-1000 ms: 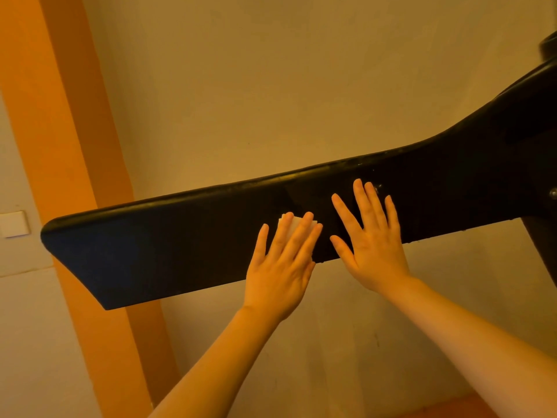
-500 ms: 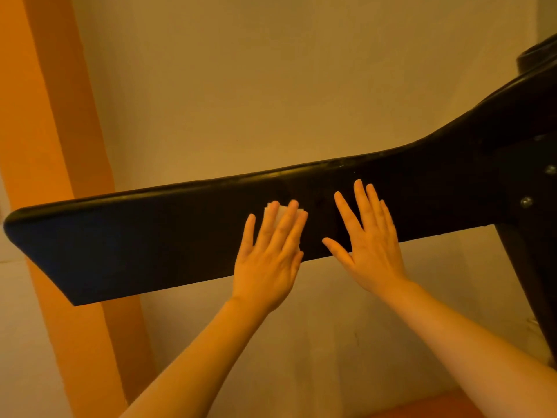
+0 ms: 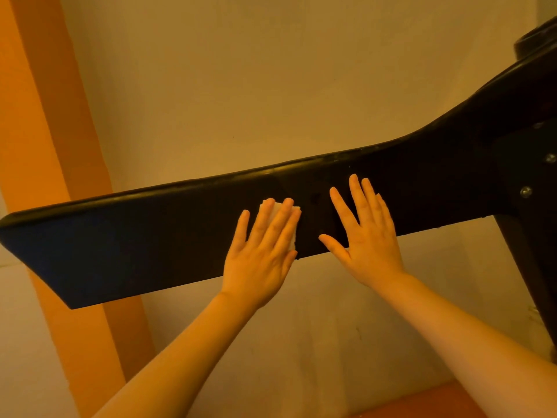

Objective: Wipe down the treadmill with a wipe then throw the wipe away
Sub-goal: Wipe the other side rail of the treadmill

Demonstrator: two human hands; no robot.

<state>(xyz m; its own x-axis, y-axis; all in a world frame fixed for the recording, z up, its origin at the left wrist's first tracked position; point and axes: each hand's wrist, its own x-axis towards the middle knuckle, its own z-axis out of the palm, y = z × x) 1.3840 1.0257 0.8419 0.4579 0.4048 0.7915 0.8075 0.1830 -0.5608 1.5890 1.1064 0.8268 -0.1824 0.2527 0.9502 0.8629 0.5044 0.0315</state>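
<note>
A long black treadmill handrail [image 3: 135, 236] crosses the view from lower left up to the right. My left hand [image 3: 262, 254] lies flat on its side face with straight fingers and presses a folded white wipe [image 3: 294, 233] against it. Only the wipe's edges show beside and above my fingers. My right hand [image 3: 366, 236] lies flat on the rail just to the right, fingers spread, holding nothing.
The rail widens at the right into the black upright and console [image 3: 530, 176], with two screws showing. Behind is a beige wall [image 3: 271, 86] with an orange stripe [image 3: 42, 116] at the left. A strip of reddish floor [image 3: 422, 402] shows at the bottom.
My left hand with the wipe has slid a little leftward along the rail, away from my right hand. The view has shifted slightly, bringing the upright more into sight.
</note>
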